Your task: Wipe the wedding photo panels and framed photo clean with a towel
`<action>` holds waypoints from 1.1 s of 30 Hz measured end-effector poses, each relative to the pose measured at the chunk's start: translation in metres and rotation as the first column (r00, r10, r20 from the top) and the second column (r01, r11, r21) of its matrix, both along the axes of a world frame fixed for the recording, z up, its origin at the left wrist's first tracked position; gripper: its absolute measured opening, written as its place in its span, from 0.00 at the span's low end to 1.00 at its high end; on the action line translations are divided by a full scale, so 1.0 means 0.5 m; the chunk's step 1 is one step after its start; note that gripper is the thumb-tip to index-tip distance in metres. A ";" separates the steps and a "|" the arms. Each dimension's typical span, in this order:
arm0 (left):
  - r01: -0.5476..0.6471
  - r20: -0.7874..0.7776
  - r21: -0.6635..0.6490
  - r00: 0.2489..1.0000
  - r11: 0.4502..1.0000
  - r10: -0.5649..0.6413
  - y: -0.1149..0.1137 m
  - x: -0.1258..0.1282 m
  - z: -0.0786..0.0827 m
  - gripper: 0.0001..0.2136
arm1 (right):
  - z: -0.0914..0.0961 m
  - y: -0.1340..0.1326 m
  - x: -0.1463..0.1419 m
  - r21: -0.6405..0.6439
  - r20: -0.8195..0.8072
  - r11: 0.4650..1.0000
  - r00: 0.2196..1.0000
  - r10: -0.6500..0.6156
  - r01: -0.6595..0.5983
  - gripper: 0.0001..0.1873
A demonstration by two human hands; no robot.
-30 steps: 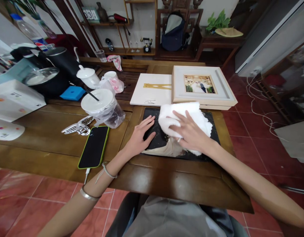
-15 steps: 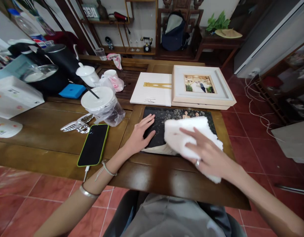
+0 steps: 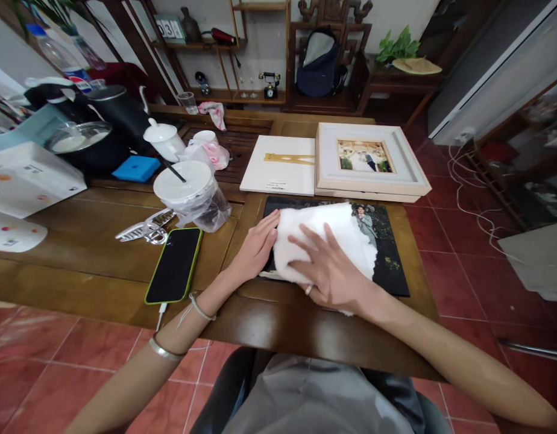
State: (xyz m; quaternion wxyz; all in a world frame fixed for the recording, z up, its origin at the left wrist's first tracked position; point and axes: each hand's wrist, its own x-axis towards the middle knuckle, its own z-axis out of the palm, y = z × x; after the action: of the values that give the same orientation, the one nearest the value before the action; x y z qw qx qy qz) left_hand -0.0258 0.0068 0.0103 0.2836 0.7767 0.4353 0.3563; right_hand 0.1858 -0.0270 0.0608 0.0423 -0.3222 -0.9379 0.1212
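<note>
A dark photo print point(image 3: 387, 253) lies flat near the front edge of the wooden table point(image 3: 93, 235). My right hand point(image 3: 333, 271) presses a white cloth point(image 3: 324, 235) down on the print's left half, fingers spread over it. My left hand point(image 3: 254, 250) lies flat on the print's left edge, fingers stretched out, right beside the cloth. Most of the picture is hidden under the cloth; two figures show at its upper right.
Behind the print lie a white board point(image 3: 281, 172) and a cream picture frame point(image 3: 369, 160). A green-cased phone point(image 3: 174, 265), a hair clip point(image 3: 143, 229), a lidded cup in a plastic bag point(image 3: 192, 196), teaware and boxes fill the left side.
My right hand has swept the cloth from the print's lower right edge back to its left half, close to my left hand. My left hand has stayed on the left edge.
</note>
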 end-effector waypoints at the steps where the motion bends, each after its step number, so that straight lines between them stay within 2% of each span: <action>1: -0.006 0.010 -0.005 1.000 1.000 0.006 0.000 0.000 0.001 0.22 | 0.000 -0.012 -0.001 -0.022 -0.010 0.999 0.999 0.045 -0.045 0.26; 7: -0.022 0.003 -0.034 1.000 0.999 0.022 -0.004 -0.001 0.005 0.24 | 0.015 -0.054 0.014 -0.122 -0.145 0.959 0.960 0.239 -0.257 0.21; 11: -0.014 -0.060 -0.012 0.998 1.000 0.013 -0.004 -0.001 0.003 0.21 | 0.048 -0.062 0.059 -0.190 -0.183 0.949 0.958 0.219 -0.253 0.16; 13: -0.002 -0.106 0.007 0.994 1.000 0.002 -0.002 0.000 0.001 0.20 | 0.057 -0.059 0.095 -0.176 -0.193 0.969 0.971 0.138 -0.173 0.11; 15: 0.005 -0.129 0.024 0.992 1.000 -0.002 -0.001 0.001 0.000 0.20 | 0.056 -0.047 0.131 -0.132 -0.203 0.991 0.979 -0.036 0.009 0.11; 16: 0.006 -0.132 0.032 0.991 0.999 -0.002 0.000 0.002 0.000 0.20 | 0.053 -0.037 0.145 -0.120 -0.208 0.985 0.967 -0.150 0.127 0.12; 18: 0.007 -0.128 0.051 0.992 0.999 -0.001 0.000 0.002 0.000 0.20 | 0.048 -0.007 0.157 -0.155 -0.234 0.932 0.904 -0.358 0.328 0.17; 20: 0.008 -0.121 0.069 0.993 0.998 0.000 0.000 0.003 0.000 0.20 | 0.047 0.032 0.142 -0.255 -0.274 0.872 0.834 -0.479 0.418 0.21; 23: 0.001 -0.111 0.080 0.994 0.997 0.008 0.001 0.002 -0.003 0.20 | 0.055 0.098 0.079 -0.327 -0.361 0.850 0.776 -0.517 0.414 0.26; 25: -0.005 -0.111 0.085 0.994 0.996 0.014 0.001 0.002 -0.006 0.20 | 0.060 0.136 0.023 -0.347 -0.357 0.850 0.783 -0.510 0.395 0.28; 29: -0.015 -0.133 0.096 0.991 0.995 0.028 0.003 0.002 -0.009 0.20 | 0.062 0.178 -0.066 -0.348 -0.328 0.891 0.853 -0.407 0.292 0.28; 31: -0.015 -0.137 0.099 0.990 0.995 0.028 0.003 0.002 -0.009 0.19 | 0.061 0.182 -0.079 -0.344 -0.311 0.900 0.871 -0.380 0.270 0.29; 33: -0.012 -0.133 0.103 0.991 0.995 0.026 0.003 0.002 -0.008 0.19 | 0.060 0.180 -0.068 -0.323 -0.294 0.905 0.879 -0.375 0.278 0.31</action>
State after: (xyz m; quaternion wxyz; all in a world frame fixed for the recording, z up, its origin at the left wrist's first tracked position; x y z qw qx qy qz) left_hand -0.0247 0.0084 0.0063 0.2103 0.8082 0.4419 0.3276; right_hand 0.1520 0.0629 0.0907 0.1833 -0.4531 -0.8211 0.2948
